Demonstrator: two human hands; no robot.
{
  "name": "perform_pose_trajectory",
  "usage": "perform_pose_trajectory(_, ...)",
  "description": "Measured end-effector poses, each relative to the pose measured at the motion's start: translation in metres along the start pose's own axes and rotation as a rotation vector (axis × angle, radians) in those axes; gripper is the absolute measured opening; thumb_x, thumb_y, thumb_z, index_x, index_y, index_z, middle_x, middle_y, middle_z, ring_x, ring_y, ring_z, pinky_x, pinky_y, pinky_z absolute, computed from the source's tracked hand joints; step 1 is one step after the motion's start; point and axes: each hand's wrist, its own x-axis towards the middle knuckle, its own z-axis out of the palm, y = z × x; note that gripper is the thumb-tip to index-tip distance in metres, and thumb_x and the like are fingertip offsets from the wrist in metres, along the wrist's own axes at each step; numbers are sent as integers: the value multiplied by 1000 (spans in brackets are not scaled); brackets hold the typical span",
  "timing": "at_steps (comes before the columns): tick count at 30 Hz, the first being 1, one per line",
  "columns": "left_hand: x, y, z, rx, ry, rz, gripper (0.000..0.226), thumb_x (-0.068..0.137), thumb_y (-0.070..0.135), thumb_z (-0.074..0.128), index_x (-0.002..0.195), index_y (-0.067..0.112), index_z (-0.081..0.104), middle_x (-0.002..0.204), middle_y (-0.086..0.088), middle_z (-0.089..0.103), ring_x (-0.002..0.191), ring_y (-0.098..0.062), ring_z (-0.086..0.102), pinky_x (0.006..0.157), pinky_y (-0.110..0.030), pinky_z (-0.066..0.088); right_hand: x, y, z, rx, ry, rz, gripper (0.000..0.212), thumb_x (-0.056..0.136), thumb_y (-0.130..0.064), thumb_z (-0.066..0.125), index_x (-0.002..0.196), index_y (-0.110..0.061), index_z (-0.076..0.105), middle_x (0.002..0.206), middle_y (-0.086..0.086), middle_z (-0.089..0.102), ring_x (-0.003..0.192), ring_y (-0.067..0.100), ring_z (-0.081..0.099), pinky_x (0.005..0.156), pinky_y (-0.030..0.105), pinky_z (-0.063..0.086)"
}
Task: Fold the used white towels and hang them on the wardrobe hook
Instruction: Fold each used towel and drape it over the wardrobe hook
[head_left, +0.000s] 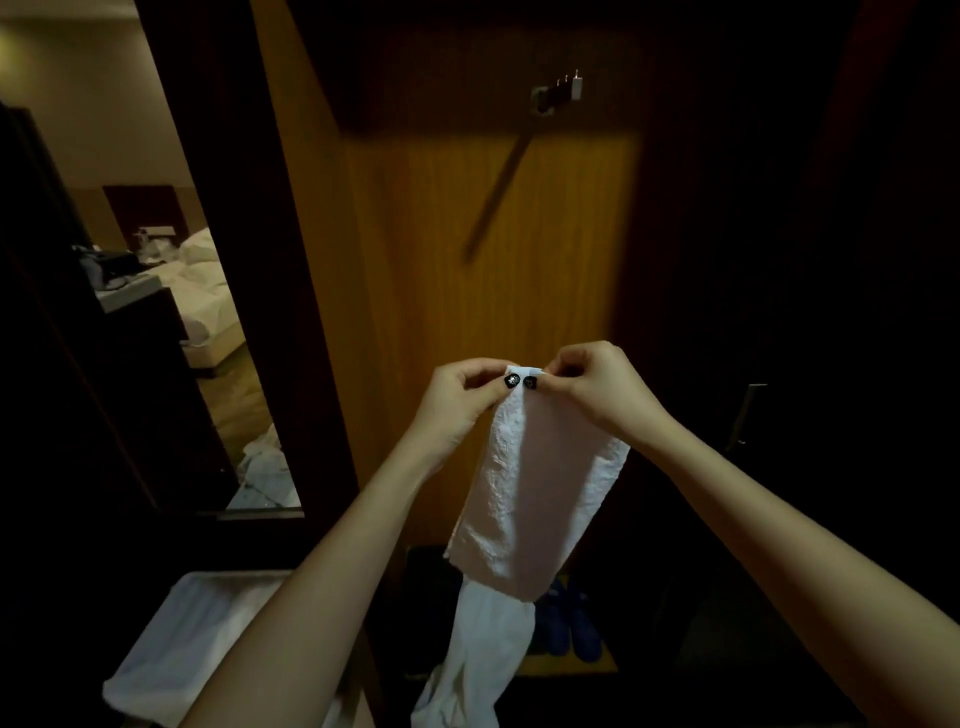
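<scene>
Two bare hands meet at chest height, thumbs nearly touching. The left hand (457, 400) and the right hand (597, 389) each pinch the top edge of a white towel (535, 478) between curled fingers and thumb, and the thumbnails are dark. The towel hangs straight down from this grip as a narrow strip folded lengthwise. Its textured borders show along both sides. A longer white length (467, 649) trails below it towards the floor, and it is not clear whether this is the same towel.

Behind the hands stands an orange-brown wooden wardrobe panel (415, 260). The wardrobe hook (558, 91), a small metal fitting with several pegs, sits high on the panel, well above the hands and apart from the towel. Blue shoes (571, 623) rest low inside the wardrobe. At lower left is a bin with a white liner (182, 623). Further left, a tall opening or mirror shows a bed (208, 291) and crumpled white cloth on the floor (265, 462).

The grip looks slight, with only fingertips on one short edge. If the layers slip as the towel is raised, the fold will probably open. The trailing length could drag on the shoes or the floor. A hang on the small pegs that is off centre may let the towel slide off.
</scene>
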Motion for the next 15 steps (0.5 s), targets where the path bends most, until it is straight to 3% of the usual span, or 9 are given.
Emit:
perform_pose_trajectory(5, 5, 2, 1, 8, 66, 5, 15, 92, 5, 60, 104, 9, 67, 96, -2, 68, 86, -5, 65, 75, -16, 52, -6, 9, -24, -92, -73, 16, 25, 79, -34, 77, 72, -18, 59, 73, -2, 63, 65, 8, 52, 56, 23, 39)
perform_pose_trajectory(7, 6, 0, -3, -19, 118, -8, 14, 93, 7, 59, 104, 10, 66, 96, -2, 68, 88, -8, 64, 76, -18, 53, -9, 16, -36, -66, -122, 85, 28, 76, -31, 80, 84, -21, 55, 83, -3, 61, 72, 10, 54, 62, 24, 42)
perform_pose_trajectory(10, 7, -3, -5, -96, 146, -44, 13, 93, 9, 59, 104, 9, 66, 95, -6, 69, 86, -13, 67, 74, -24, 56, -15, 25, -44, -15, -218, 147, 27, 79, -28, 79, 100, -19, 64, 101, -2, 66, 92, 13, 61, 78, 21, 47)
perform_pose_trajectory(15, 8, -7, -8, -114, 170, -36, 11, 94, 10, 58, 100, 15, 66, 92, -3, 70, 82, -12, 69, 67, -23, 55, -21, 33, -34, 56, -257, 168, 18, 83, -28, 75, 83, -11, 70, 88, 14, 69, 77, 14, 57, 72, 30, 42)
